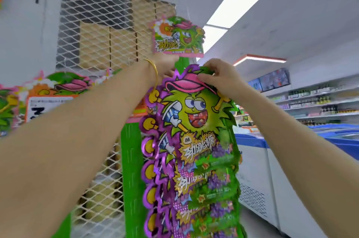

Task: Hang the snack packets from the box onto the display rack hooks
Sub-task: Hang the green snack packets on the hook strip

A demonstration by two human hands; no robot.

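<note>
A green and purple snack packet with a spiky cartoon face hangs at the top of a column of several like packets on the green display rack. My right hand pinches the packet's top edge at the pink cap. My left hand, a gold bangle on its wrist, reaches behind the packet's top; its fingers are mostly hidden. The hook itself is hidden by the hands. The box is out of view.
A cartoon header sign tops the rack. White wire mesh with cardboard boxes behind it stands at left. Blue-lidded chest freezers and stocked shelves are at right. More header cards sit at left.
</note>
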